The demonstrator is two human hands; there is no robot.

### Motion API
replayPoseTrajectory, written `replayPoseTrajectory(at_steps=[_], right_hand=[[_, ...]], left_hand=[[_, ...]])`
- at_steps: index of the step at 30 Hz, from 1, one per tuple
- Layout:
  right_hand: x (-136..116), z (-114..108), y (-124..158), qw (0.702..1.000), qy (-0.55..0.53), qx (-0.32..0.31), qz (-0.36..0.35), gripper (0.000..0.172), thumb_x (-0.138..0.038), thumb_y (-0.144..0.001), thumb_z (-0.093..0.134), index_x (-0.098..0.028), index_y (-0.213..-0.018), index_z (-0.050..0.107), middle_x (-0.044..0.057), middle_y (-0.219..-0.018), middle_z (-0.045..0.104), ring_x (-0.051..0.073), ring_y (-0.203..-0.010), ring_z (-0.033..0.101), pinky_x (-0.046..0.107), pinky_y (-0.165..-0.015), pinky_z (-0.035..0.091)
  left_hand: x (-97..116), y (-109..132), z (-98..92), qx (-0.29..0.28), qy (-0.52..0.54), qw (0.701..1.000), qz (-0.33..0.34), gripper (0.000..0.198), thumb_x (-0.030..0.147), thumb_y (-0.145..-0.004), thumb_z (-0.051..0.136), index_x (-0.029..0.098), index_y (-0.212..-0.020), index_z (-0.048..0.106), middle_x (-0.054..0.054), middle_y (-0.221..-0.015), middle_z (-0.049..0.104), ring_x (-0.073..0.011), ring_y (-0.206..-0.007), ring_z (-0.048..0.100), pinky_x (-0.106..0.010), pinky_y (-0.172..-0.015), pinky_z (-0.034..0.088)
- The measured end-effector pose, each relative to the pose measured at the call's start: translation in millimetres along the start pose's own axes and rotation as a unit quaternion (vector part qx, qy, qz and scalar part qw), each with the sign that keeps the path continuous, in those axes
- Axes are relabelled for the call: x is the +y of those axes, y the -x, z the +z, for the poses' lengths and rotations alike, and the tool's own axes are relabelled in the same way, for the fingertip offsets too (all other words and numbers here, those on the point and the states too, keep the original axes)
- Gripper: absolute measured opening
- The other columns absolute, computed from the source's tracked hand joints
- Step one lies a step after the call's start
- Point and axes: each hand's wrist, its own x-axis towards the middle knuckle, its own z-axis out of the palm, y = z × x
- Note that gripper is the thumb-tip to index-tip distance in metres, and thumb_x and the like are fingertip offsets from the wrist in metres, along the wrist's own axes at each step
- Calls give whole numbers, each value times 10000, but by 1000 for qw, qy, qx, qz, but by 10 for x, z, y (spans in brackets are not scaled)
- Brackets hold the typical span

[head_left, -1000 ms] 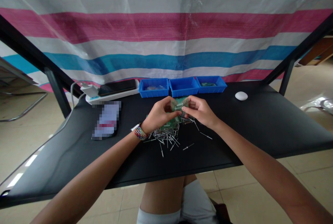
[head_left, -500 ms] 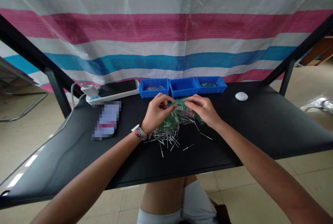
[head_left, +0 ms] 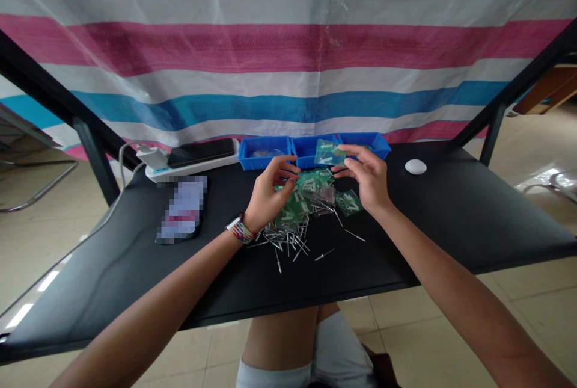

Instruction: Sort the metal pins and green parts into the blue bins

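Observation:
My right hand (head_left: pixel 367 177) pinches a small clear green-tinted bag (head_left: pixel 329 153) and holds it up just in front of the blue bins. My left hand (head_left: pixel 269 192) hovers over a pile of the same small green bags (head_left: pixel 306 195), its fingers curled toward each other with nothing visible between them. A heap of small metal pins (head_left: pixel 288 237) lies on the black table (head_left: pixel 451 213) just below the bags, with a few loose ones to the right. A beaded band is on my left wrist.
Three blue bins (head_left: pixel 265 152) stand in a row at the table's back edge. A phone (head_left: pixel 202 151) rests on a white power strip at back left. A blurred flat item (head_left: pixel 183 215) lies left, a white round puck (head_left: pixel 415 166) right. A striped tarp hangs behind.
My right hand has lifted one green bag away from the pile and carried it up toward the bins. My left hand has let go and stayed over the pile.

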Motion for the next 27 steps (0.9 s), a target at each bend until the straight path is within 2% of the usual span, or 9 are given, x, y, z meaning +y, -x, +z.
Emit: replayPoseTrajectory(at_steps=[6, 9, 11, 13, 15, 18, 20, 22, 27], right_hand=[[118, -402, -283, 983, 111, 131, -56, 442, -362, -893, 635, -275, -1325, 671, 88, -1330, 678, 175, -769, 741, 315, -658, 632], [194, -543, -366, 964, 222, 143, -6, 493, -297, -857, 613, -221, -1342, 659, 81, -1127, 722, 141, -563, 651, 283, -501, 545], [221, -560, -370, 945, 291, 147, -10, 506, -253, -847, 598, -193, -1347, 651, 48, -967, 717, 140, -512, 603, 285, -493, 513], [226, -500, -327, 932, 339, 119, -54, 466, -219, -853, 595, -180, -1312, 662, 26, -883, 701, 148, -537, 597, 293, -558, 526], [222, -381, -244, 922, 373, 36, -100, 361, -200, -873, 610, -186, -1223, 700, 29, -893, 706, 149, -586, 611, 299, -635, 541], [235, -189, -100, 879, 441, -114, -139, 273, -170, -894, 647, -216, -1144, 747, 69, -1090, 732, 180, -746, 680, 325, -758, 560], [266, -113, -39, 851, 474, -167, -151, 301, -137, -891, 664, -231, -1162, 758, 83, -1193, 730, 245, -974, 708, 361, -870, 564], [304, -96, -25, 847, 476, -189, -146, 344, -114, -899, 663, -229, -1210, 753, 90, -1222, 731, 280, -1110, 684, 387, -936, 560], [327, -165, -88, 835, 496, -173, -163, 346, -121, -933, 653, -201, -1254, 754, 104, -1148, 766, 301, -1067, 678, 435, -950, 561]], left_hand=[[-82, -5, -1, -31, -112, 993, 16, 251, 75, -858, 591, 196, -1057, 684, -76, -1111, 727, -221, -1047, 704, -364, -909, 576], [-69, 3, 0, -64, -164, 984, 28, 252, 70, -854, 579, 201, -1035, 696, -66, -1078, 729, -231, -1022, 694, -387, -937, 558], [-51, 11, 3, -83, -192, 977, 29, 254, 76, -863, 573, 202, -1037, 707, -66, -1083, 732, -241, -1031, 688, -398, -951, 549], [-39, 18, 10, -101, -218, 970, 29, 263, 81, -877, 565, 207, -1045, 724, -66, -1089, 739, -253, -1047, 677, -410, -965, 539], [-35, 23, 18, -113, -237, 964, 33, 273, 83, -884, 565, 212, -1053, 736, -63, -1091, 749, -263, -1061, 664, -419, -976, 529], [-43, 24, 30, -124, -243, 961, 49, 276, 69, -877, 573, 206, -1049, 740, -58, -1082, 756, -260, -1049, 652, -424, -990, 518], [-51, 24, 35, -125, -243, 960, 62, 279, 56, -876, 569, 197, -1042, 745, -58, -1064, 753, -252, -1025, 647, -421, -986, 514], [-60, 27, 37, -126, -249, 957, 75, 306, 50, -890, 557, 194, -1070, 758, -61, -1054, 749, -247, -1004, 639, -416, -966, 514], [-79, 44, 30, -147, -299, 934, 127, 363, 82, -948, 533, 201, -1175, 790, -98, -1068, 716, -267, -1017, 601, -432, -951, 516]])
